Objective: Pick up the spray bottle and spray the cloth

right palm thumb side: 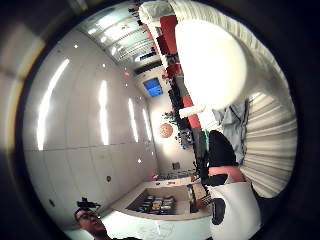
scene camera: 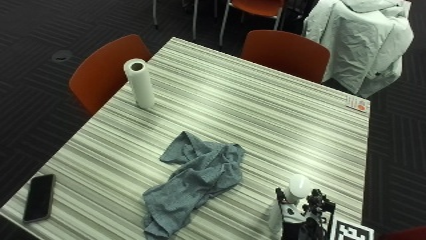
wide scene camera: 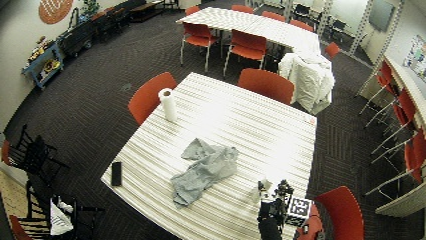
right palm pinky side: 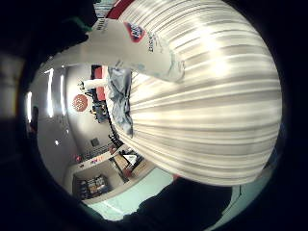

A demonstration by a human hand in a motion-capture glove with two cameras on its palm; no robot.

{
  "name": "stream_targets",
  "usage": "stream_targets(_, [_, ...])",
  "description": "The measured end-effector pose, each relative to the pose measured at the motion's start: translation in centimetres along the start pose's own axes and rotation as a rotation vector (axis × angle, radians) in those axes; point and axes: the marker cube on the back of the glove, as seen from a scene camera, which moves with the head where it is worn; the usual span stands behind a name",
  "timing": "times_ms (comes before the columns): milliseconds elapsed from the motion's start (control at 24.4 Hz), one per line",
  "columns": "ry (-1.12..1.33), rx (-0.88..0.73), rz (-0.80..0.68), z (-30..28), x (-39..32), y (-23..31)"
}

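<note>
The striped table (scene camera: 266,115) held a cloth (scene camera: 196,182); the palm view showed the spray bottle (right palm pinky side: 130,45) near. The gloved hand (scene camera: 303,220) grip could not be told.

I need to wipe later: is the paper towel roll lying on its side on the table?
No, the paper towel roll stands upright near the table edge.

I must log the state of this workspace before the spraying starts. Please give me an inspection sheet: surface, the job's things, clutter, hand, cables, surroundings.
Surface: striped table, flat.
Job's things: grey cloth lies crumpled near the table's middle; white spray bottle stands upright near the table's edge, apart from the cloth.
Clutter: paper towel roll upright; black phone flat near a corner; small card at the far edge.
Hand: gloved right hand at the spray bottle; grip cannot be told.
Cables: nothing seen.
Surroundings: red chairs; white cloth draped over one.
</note>
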Motion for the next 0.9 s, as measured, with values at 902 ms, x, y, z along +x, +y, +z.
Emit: stream_targets(902, [-0.023,0.024,-0.111,0.9,0.8,-0.5])
